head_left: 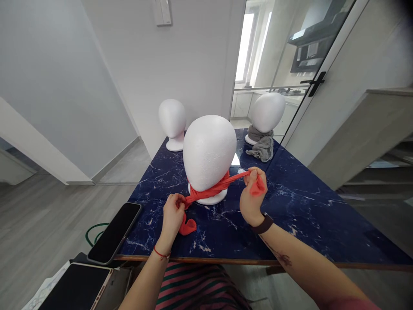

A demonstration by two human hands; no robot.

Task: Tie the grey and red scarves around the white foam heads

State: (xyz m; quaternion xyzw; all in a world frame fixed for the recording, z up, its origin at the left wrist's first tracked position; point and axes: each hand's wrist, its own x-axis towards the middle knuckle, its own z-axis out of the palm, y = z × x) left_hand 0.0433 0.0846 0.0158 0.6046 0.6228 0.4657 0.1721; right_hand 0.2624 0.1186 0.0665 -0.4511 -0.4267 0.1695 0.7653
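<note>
A white foam mannequin head (pixel 209 150) stands upright on the table in front of me. Around its neck is wrapped a red scarf (pixel 211 190), its two ends drawn out to either side. My left hand (pixel 173 213) is closed on one end, low at the front left, with a loose red tail hanging below it onto the table. On the right, my right hand (pixel 254 196) grips the other end, which is stretched taut from the neck. A bit of red cloth pokes out from that fist.
A bare mannequin head (pixel 172 120) stands at the back left; another head (pixel 269 113) at the back right wears a grey scarf (pixel 263 148). A phone (pixel 115 232) and a tablet-like device (pixel 75 286) lie by the left edge of the blue marbled table (pixel 290 224). Behind is a glass door (pixel 277 56).
</note>
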